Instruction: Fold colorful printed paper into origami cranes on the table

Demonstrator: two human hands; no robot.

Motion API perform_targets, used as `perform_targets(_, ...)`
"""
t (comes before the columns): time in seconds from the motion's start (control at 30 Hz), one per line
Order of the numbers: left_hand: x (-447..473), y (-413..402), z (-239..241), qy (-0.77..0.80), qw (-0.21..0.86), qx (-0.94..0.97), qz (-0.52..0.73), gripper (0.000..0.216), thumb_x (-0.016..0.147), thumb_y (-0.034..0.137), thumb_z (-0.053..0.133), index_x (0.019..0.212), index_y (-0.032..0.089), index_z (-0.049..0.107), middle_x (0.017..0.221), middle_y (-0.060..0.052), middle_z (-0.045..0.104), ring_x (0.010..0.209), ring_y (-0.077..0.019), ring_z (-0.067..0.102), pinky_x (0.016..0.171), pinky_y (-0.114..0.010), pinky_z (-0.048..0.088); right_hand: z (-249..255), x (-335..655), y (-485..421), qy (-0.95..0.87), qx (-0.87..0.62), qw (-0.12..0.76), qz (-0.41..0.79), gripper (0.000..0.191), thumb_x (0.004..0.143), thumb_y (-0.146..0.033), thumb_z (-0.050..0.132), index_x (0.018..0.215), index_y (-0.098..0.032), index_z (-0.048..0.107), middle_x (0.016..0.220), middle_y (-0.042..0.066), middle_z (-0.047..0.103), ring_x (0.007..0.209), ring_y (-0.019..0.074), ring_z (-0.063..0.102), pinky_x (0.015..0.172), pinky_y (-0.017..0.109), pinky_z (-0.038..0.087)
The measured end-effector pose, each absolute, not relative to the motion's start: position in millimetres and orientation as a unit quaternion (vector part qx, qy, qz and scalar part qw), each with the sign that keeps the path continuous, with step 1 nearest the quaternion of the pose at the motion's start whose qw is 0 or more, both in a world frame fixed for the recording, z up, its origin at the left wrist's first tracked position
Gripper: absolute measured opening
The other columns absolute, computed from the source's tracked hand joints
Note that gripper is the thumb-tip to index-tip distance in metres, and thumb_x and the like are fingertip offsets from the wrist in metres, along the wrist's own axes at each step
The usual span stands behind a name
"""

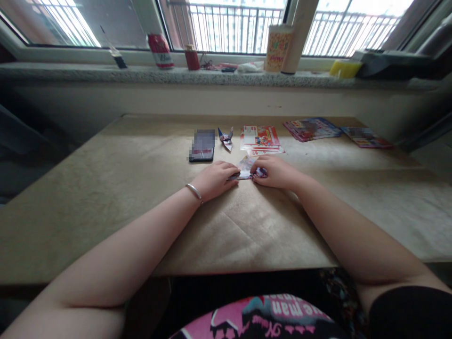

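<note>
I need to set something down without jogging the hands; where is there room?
The table is bare left of the phone, and between the right forearm and the two paper piles. It is crowded from phone to red leaflets, with folded paper between, and just nearer, where left hand and right hand hold a sheet.

A small sheet of paper (245,174) lies on the surface (141,188), whitish with pale printing and a dark patterned strip at its right end. Its near edge runs nearly straight across; fingers partly cover both ends.
</note>
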State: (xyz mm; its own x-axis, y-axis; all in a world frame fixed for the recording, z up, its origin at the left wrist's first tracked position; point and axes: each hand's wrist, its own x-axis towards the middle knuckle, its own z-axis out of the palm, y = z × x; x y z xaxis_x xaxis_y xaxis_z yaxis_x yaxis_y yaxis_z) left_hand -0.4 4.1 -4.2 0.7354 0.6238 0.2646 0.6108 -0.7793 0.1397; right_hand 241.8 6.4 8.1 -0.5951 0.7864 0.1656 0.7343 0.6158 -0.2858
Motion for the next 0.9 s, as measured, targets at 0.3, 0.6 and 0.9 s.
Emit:
perform_targets(0.3,7,8,0,0.324,-0.043,0.937,0.122,0.025,0.095,0.03,0.05,0.107,0.016,0.067,0.104,-0.009,0.069,0.097,-0.0206,0.063,0.086,-0.032,0.05,13,232,-13,-0.881,-0.46,0.112,0.028,0.021,0.083,-0.031,0.057,0.099,-0.023,0.069,0.104,0.007,0.068,0.097,0.0228,0.059,0.085,0.032,0.041)
perform_targets(0.6,15,9,-2,0.345,-0.152,0.913,0.159,0.025,0.094,0.025,0.045,0.082,0.015,0.064,0.076,-0.006,0.071,0.071,-0.0174,0.065,0.086,-0.035,0.048,11,221,-18,-0.854,-0.498,0.138,-0.062,0.015,0.083,-0.023,0.053,0.085,-0.02,0.068,0.092,0.007,0.071,0.094,0.0232,0.058,0.081,0.033,0.04)
perform_targets(0.9,19,-3,6,0.302,-0.245,0.886,0.251,0.026,0.095,0.028,0.046,0.077,0.019,0.063,0.078,-0.002,0.069,0.082,-0.0186,0.061,0.094,-0.037,0.04,7,200,-22,-0.836,-0.493,0.228,-0.074,0.012,0.084,-0.021,0.052,0.086,-0.02,0.064,0.093,0.007,0.069,0.094,0.0227,0.056,0.074,0.031,0.041)
